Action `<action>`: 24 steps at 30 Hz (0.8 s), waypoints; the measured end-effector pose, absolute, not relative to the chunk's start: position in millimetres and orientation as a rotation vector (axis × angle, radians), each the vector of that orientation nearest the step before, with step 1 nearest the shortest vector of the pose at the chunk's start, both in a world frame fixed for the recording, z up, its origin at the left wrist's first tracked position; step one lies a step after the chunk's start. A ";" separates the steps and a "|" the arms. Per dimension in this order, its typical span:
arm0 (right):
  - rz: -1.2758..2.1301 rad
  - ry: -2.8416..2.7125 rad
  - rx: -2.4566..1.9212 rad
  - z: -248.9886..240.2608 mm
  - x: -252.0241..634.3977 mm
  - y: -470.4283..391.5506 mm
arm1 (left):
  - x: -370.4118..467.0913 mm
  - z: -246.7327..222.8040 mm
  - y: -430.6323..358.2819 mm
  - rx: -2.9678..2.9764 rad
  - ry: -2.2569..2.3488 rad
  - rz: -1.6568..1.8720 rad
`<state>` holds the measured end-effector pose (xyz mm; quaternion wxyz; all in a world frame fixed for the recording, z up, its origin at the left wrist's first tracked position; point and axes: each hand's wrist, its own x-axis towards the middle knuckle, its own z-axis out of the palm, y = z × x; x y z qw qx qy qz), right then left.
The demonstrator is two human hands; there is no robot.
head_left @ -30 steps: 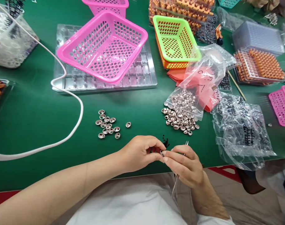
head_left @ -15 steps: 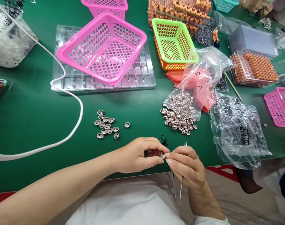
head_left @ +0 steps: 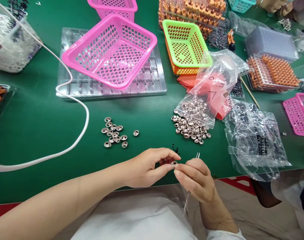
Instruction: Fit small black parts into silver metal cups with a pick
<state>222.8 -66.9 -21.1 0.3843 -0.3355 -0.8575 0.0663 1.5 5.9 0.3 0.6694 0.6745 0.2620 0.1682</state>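
A small round silver metal cup (head_left: 174, 164) with a dark opening sits at the fingertips of both hands. My left hand (head_left: 148, 168) supports it at the thumb tip, with the index finger arched just above. My right hand (head_left: 198, 180) touches the cup's near side with its fingertips. Tucked in that same hand are metal tweezers (head_left: 186, 203), their tips poking out above the knuckles. Tiny black pieces (head_left: 176, 150) lie on the green table just beyond my fingers. Farther off is a heap of similar silver cups (head_left: 189, 128), and a smaller group of cups (head_left: 114, 134) lies to the left.
A pink basket (head_left: 109, 70) rests on a clear compartment tray (head_left: 157, 83). Right of it stand a green basket (head_left: 187, 63) and a plastic bag (head_left: 212, 76) over the cup heap. Crumpled bags (head_left: 257, 140) lie at right. A white cable (head_left: 85, 116) curves across the left side.
My right hand has turned, so the tweezers' lower end swings left. The silver cup has tilted and now shows its opening upward. My left index finger has lifted slightly off it.
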 end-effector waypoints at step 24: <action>0.180 -2.099 -0.889 -23.9 222.7 -68.6 | 6.8 -8.6 6.4 1.202 0.668 0.384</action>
